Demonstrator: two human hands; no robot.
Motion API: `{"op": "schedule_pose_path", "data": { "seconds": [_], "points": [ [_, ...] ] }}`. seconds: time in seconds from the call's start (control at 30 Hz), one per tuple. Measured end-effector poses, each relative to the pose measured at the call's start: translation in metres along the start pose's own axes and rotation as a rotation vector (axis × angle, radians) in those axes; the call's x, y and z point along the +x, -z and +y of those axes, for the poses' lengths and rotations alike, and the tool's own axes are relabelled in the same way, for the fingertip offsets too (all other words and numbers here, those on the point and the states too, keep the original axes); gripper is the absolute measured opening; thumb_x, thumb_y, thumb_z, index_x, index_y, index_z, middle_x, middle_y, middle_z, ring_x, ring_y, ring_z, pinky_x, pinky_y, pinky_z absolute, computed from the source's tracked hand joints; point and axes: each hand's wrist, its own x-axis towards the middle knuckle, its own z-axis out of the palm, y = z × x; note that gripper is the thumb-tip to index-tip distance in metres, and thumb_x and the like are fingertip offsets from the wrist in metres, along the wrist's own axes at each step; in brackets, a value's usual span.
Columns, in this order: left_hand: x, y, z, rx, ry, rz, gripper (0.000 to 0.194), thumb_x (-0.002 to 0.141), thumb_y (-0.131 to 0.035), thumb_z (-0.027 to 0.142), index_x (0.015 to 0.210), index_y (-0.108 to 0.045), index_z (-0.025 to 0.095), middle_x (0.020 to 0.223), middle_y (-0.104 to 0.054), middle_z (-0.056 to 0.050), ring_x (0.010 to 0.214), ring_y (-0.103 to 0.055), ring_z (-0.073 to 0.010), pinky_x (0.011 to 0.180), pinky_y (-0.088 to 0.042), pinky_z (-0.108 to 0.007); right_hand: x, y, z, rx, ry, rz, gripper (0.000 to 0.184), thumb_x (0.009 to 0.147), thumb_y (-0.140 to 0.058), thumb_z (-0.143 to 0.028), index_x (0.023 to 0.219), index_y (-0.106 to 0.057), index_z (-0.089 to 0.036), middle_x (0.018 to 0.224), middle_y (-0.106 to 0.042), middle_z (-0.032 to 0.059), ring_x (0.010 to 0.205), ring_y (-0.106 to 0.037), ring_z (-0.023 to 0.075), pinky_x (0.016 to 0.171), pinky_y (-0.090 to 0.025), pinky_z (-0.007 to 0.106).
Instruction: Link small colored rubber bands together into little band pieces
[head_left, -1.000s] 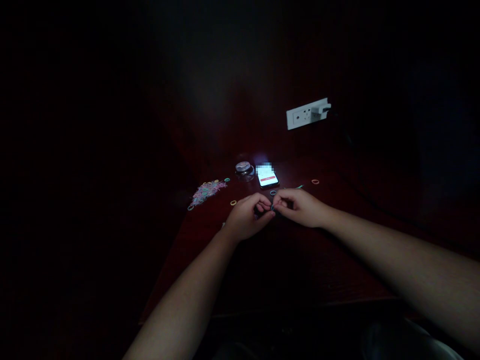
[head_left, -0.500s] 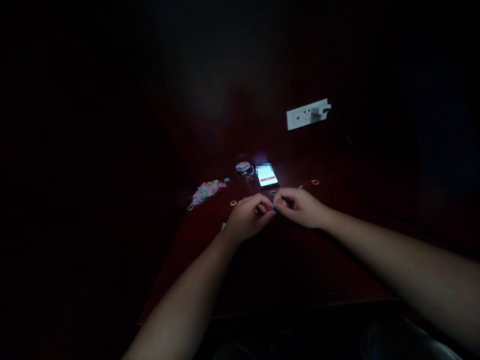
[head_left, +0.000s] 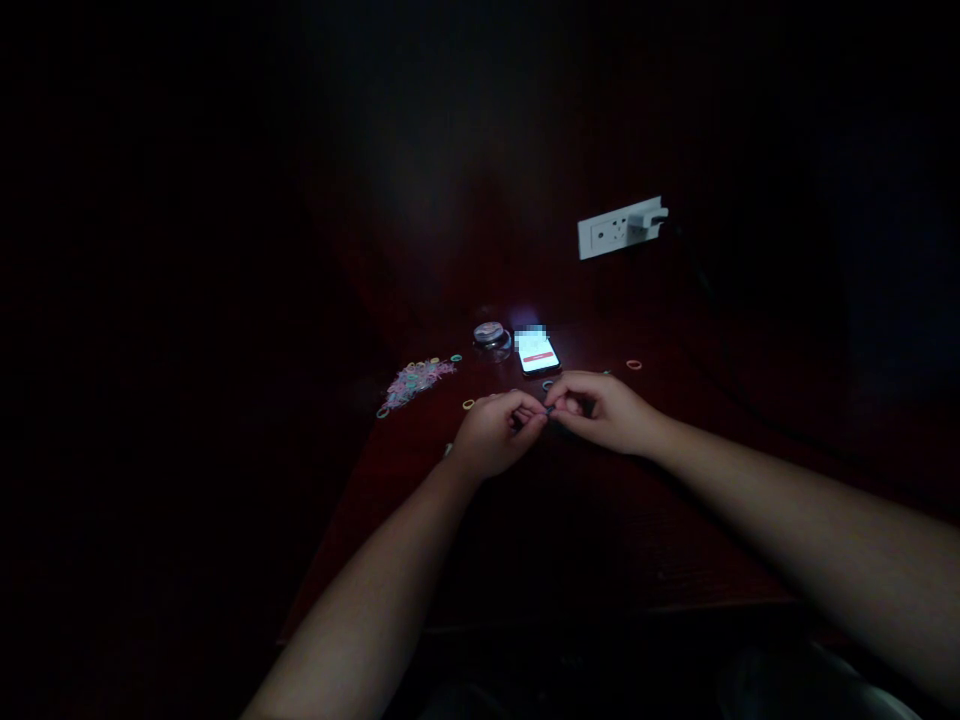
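My left hand (head_left: 499,432) and my right hand (head_left: 604,412) meet over the dark red table (head_left: 570,540), fingertips almost touching. Between their pinched thumbs and forefingers is a small bluish elastic hair tie (head_left: 549,409), mostly covered by the fingers. Just beyond the right hand's fingers lies a pale blue hair tie (head_left: 547,385). A yellow hair tie (head_left: 469,404) rests beside the left hand, and an orange one sits farther right. To the left spreads a pile of many-coloured hair ties (head_left: 420,381).
Behind the hands a lit phone (head_left: 538,352) lies next to a clear round container (head_left: 491,342) with a patterned top. A white wall socket (head_left: 621,229) holds a plug whose dark cable runs down at the right. The room is very dark.
The hair tie between my fingertips showed as a light upright strip before and now looks darker and more hidden. Both hands stay nearly in place; the view has shifted slightly.
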Motion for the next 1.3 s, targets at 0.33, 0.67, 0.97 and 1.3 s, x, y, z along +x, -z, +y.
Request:
{"op": "schedule_pose_path", "data": {
  "seconds": [0.33,0.67,0.97,1.3],
  "points": [
    [-0.0006,-0.0018,-0.0046,-0.013,0.022,0.031,0.013,0.082,-0.061,0.025,0.090,-0.068,0.017,0.080,-0.071,-0.003,0.069,-0.064,-0.0115,0.061,-0.048,-0.022,0.0010,0.0005,0.0051,-0.028,-0.026,0.010,0.010,0.079,-0.059,-0.022,0.085,-0.063,-0.015,0.067,-0.052,-0.0003,0.056,-0.046,0.0090,0.052,-0.037,0.022],
    [-0.0015,-0.0027,-0.0069,-0.006,0.016,0.055,0.014,0.081,-0.062,0.026,0.091,-0.067,0.017,0.082,-0.071,-0.004,0.070,-0.064,-0.0120,0.062,-0.049,-0.023,0.0009,0.0018,0.0037,-0.064,-0.015,-0.006,0.010,0.081,-0.058,-0.023,0.079,-0.062,-0.015,0.064,-0.051,-0.0012,0.057,-0.045,0.0094,0.055,-0.036,0.023],
    [-0.0011,-0.0015,-0.0054,0.016,0.018,0.051,0.010,0.081,-0.062,0.025,0.086,-0.066,0.017,0.079,-0.069,-0.003,0.068,-0.062,-0.0110,0.061,-0.048,-0.023,0.0014,0.0020,0.0039,-0.076,-0.003,-0.007,0.009,0.080,-0.058,-0.023,0.078,-0.062,-0.015,0.066,-0.052,-0.0003,0.059,-0.047,0.0102,0.056,-0.038,0.023],
    [0.0000,0.0003,-0.0074,0.039,0.021,0.013,0.010,0.082,-0.060,0.025,0.084,-0.066,0.017,0.077,-0.069,-0.002,0.067,-0.061,-0.0106,0.062,-0.047,-0.022,0.0012,0.0020,0.0069,-0.076,-0.032,-0.034,0.010,0.081,-0.057,-0.024,0.077,-0.061,-0.015,0.067,-0.052,0.0003,0.061,-0.046,0.0111,0.056,-0.036,0.024]
  ]
}}
